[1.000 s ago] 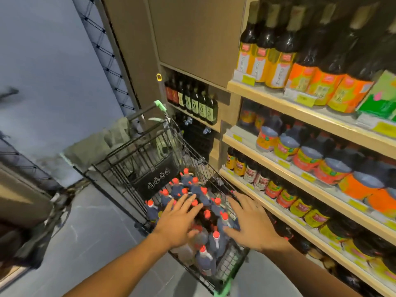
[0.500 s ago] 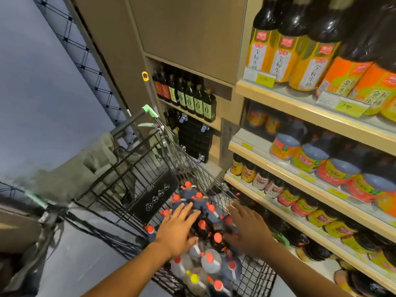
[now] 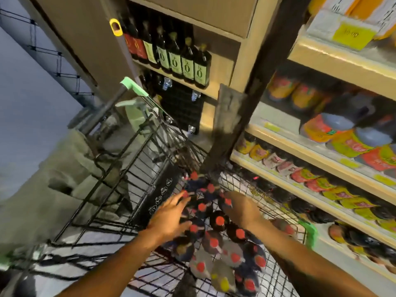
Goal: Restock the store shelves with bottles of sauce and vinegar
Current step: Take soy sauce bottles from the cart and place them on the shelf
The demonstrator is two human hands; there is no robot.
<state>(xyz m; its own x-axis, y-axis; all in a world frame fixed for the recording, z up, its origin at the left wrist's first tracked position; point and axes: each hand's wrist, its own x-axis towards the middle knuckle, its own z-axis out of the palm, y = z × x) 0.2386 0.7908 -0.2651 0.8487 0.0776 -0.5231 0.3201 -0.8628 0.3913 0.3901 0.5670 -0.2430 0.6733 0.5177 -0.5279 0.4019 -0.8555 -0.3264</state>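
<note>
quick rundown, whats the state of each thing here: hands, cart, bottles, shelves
left hand: open, fingers spread over the red caps, holding nothing
right hand: among the bottles, grip blurred, cannot tell
shopping cart: parked beside the shelves, basket loaded
red-capped bottles: upright, packed together in the cart
yellow-capped bottle: in the cart, nearest the camera
green-label bottles: upright in a row on the far shelf
shelves: stocked, labels blurred

Black wire-metal cart (image 3: 137,168), glossy dark bottles (image 3: 216,221) with plastic caps, pale wood-look shelves (image 3: 300,189)
</note>
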